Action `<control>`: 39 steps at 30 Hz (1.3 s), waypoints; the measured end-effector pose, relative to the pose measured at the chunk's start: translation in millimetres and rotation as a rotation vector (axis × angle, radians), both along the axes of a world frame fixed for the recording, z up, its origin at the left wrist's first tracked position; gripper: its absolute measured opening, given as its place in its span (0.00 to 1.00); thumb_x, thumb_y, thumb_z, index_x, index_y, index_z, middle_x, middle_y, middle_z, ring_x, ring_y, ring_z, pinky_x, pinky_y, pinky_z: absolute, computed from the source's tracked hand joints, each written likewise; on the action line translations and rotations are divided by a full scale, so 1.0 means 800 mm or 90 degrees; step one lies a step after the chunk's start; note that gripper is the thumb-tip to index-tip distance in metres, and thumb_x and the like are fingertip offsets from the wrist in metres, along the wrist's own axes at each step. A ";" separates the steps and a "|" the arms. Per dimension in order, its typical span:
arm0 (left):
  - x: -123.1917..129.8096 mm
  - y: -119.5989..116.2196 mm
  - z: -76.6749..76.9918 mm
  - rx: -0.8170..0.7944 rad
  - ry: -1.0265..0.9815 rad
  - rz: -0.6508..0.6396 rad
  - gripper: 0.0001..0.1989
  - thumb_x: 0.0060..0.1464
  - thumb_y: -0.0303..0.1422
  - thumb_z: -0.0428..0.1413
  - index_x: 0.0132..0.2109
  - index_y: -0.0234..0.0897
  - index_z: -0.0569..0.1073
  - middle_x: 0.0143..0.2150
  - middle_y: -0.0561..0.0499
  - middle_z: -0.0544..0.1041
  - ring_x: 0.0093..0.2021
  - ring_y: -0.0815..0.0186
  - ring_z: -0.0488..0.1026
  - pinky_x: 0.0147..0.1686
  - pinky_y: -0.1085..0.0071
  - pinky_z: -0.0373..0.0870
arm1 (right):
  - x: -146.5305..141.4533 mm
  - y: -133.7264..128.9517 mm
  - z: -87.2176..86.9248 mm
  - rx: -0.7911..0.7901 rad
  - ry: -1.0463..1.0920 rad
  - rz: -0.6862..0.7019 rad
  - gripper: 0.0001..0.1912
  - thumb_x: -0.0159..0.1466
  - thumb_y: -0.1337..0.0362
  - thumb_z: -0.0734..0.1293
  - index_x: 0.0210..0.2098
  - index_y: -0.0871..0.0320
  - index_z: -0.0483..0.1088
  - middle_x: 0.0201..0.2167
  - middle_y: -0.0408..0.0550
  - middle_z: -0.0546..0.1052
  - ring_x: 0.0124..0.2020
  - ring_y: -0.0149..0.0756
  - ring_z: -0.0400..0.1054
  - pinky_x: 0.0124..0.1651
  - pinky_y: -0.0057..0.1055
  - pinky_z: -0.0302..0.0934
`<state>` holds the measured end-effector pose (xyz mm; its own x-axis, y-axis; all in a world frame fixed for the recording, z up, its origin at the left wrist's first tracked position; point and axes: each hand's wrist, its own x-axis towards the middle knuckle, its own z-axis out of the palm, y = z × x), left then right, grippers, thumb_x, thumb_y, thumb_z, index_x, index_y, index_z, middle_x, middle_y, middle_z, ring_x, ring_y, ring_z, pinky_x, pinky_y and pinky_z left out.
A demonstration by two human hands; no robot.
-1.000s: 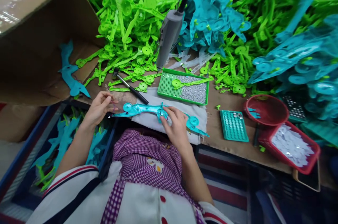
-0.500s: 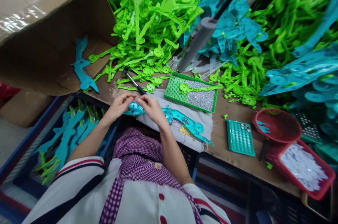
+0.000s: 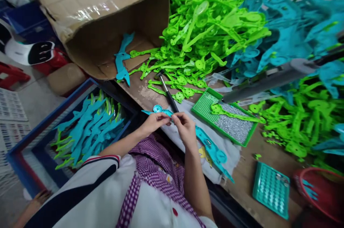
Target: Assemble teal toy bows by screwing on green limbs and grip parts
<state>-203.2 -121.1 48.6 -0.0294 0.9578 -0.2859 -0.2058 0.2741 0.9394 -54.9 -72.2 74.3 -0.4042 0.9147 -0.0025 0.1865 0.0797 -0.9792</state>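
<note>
My left hand [image 3: 156, 122] and my right hand [image 3: 185, 127] meet over the middle of a blue plastic part, both with thumb and fingers pinched together. Whatever sits between the fingertips is too small to make out. The long blue plastic part [image 3: 211, 144] lies on a pale cloth [image 3: 231, 158] at the table's edge, its middle covered by my hands. Its round cup [image 3: 157, 108] shows to the left of them. Just beyond my fingers lies a hammer [image 3: 168, 93] with a black grip.
A green tray [image 3: 245, 138] of small metal pieces has a lime plastic arm [image 3: 236, 115] across it. Above it hangs a grey electric screwdriver [image 3: 258, 83]. Lime parts [image 3: 199, 38] pile up behind, beside a cardboard box [image 3: 99, 2]. A blue crate [image 3: 34, 178] of assembled parts stands left.
The view has swung left, showing more of the crate and floor. My hands have shifted right along the blue part, uncovering its round cup; their fingertips are now closer together.
</note>
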 end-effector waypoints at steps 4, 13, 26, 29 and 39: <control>-0.010 0.003 -0.005 -0.085 -0.003 -0.001 0.23 0.45 0.50 0.65 0.36 0.34 0.77 0.26 0.51 0.75 0.30 0.66 0.74 0.40 0.66 0.73 | 0.015 -0.004 -0.007 0.072 -0.102 -0.058 0.20 0.64 0.46 0.63 0.33 0.56 0.74 0.20 0.40 0.67 0.22 0.31 0.59 0.27 0.29 0.55; -0.072 0.003 0.015 0.064 0.414 -0.003 0.21 0.53 0.49 0.55 0.38 0.36 0.81 0.34 0.49 0.82 0.35 0.60 0.76 0.36 0.69 0.70 | 0.024 0.017 -0.006 0.208 -0.310 0.046 0.19 0.70 0.52 0.60 0.36 0.55 0.77 0.30 0.48 0.77 0.32 0.36 0.69 0.37 0.31 0.60; -0.130 0.017 -0.029 0.098 0.650 0.247 0.11 0.55 0.42 0.51 0.33 0.39 0.69 0.30 0.50 0.72 0.34 0.61 0.69 0.40 0.66 0.66 | 0.070 -0.039 -0.049 0.242 -0.562 -0.077 0.28 0.68 0.50 0.62 0.63 0.55 0.64 0.64 0.60 0.67 0.67 0.49 0.58 0.66 0.50 0.49; -0.111 0.040 -0.026 0.103 0.602 0.315 0.09 0.55 0.39 0.51 0.33 0.39 0.66 0.30 0.52 0.70 0.35 0.61 0.68 0.41 0.65 0.67 | 0.072 -0.047 -0.058 0.181 -0.571 -0.146 0.28 0.68 0.49 0.60 0.63 0.54 0.64 0.63 0.57 0.69 0.66 0.48 0.59 0.65 0.47 0.50; -0.054 0.146 0.056 0.185 0.573 0.021 0.06 0.51 0.39 0.54 0.33 0.42 0.68 0.27 0.55 0.73 0.35 0.59 0.72 0.34 0.66 0.69 | 0.073 -0.047 -0.059 0.159 -0.540 -0.260 0.25 0.68 0.51 0.62 0.61 0.54 0.67 0.60 0.56 0.72 0.62 0.47 0.63 0.64 0.47 0.52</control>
<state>-246.1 -4.2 93.0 -0.1517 0.9826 0.1068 0.6265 0.0121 0.7794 3.8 -109.9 27.3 -0.0089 0.9977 0.0669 0.8815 0.0394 -0.4705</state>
